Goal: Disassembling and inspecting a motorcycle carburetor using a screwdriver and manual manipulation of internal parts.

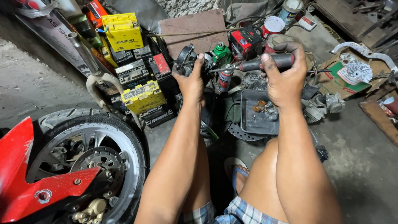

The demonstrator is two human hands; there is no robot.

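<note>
Seen from above, the left hand (191,81) is closed around a dark metal engine part (187,58), held up over the cluttered floor. The right hand (285,76) grips a screwdriver (253,64) by its handle, tip pointing at the part. A grey tray (248,118) of small fittings lies just below; a motorcycle wheel (89,155) crowds the left edge

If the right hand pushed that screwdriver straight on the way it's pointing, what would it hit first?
Most likely the dark metal part in the left hand; the screwdriver in the right hand points left, its tip about there, though depth is unclear.
</note>
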